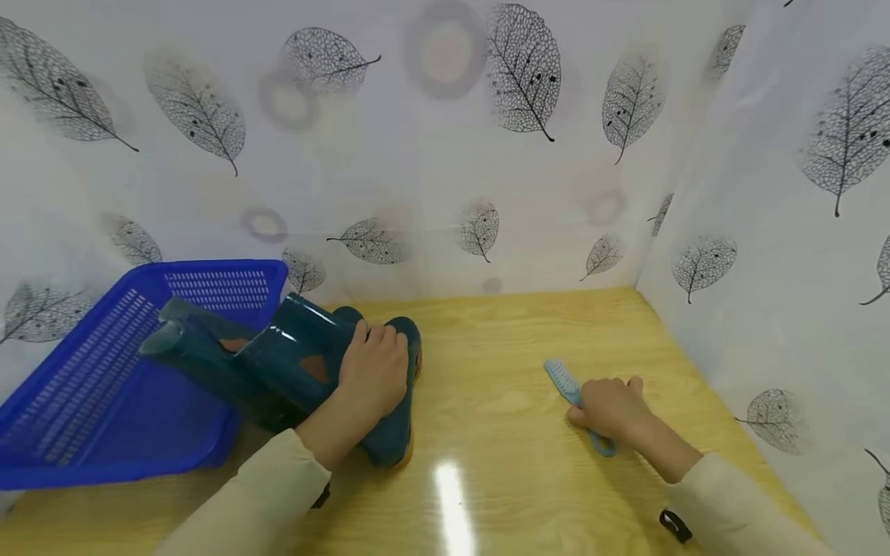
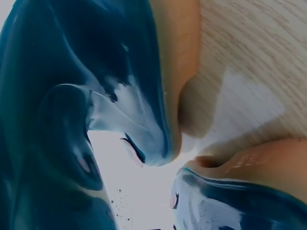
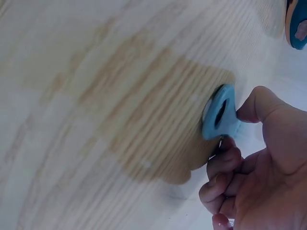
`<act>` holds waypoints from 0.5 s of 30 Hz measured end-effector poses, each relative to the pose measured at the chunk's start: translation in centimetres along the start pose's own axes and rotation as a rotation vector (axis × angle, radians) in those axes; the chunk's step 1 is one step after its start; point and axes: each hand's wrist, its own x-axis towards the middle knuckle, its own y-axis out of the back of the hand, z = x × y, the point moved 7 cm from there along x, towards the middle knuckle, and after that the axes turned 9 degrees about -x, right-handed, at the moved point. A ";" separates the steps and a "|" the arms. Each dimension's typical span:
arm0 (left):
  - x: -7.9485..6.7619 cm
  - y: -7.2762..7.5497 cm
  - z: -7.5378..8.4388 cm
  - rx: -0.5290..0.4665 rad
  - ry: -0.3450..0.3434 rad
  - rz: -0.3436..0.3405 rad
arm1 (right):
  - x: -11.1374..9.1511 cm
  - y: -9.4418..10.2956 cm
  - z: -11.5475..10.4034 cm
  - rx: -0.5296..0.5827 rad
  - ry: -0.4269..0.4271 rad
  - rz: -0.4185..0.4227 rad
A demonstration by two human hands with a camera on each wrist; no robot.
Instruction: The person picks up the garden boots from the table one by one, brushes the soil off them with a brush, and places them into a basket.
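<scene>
A pair of dark green, glossy rain boots (image 1: 295, 320) lies tipped over, shafts toward the blue basket and soles facing right. My left hand (image 1: 374, 369) grips the foot part of one boot, its fingers bent over the top. In the left wrist view, the boots' glossy surface (image 2: 29, 96) and tan soles fill much of the frame; the hand is out of sight there. My right hand (image 1: 613, 408) holds a light-blue brush (image 1: 560, 378) by its handle, just over the table. The right wrist view shows thumb and fingers pinching the looped handle (image 3: 230, 125).
A blue plastic basket (image 1: 198, 455) with slotted sides stands at the left, partly under the boot shafts. The wood-grain table (image 1: 487, 417) meets leaf-patterned sheeting (image 1: 431, 170) at the back and right. A small black item (image 1: 674, 527) is by the right sleeve.
</scene>
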 end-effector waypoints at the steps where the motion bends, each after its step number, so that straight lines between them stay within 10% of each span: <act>1: 0.2 0.1 0.1 0.012 -0.009 0.021 | 0.1 0.1 0.2 0.007 -0.004 0.005; 15: 0.0 0.7 3.2 -0.045 -0.231 0.111 | 0.5 -0.6 0.7 0.046 0.000 -0.043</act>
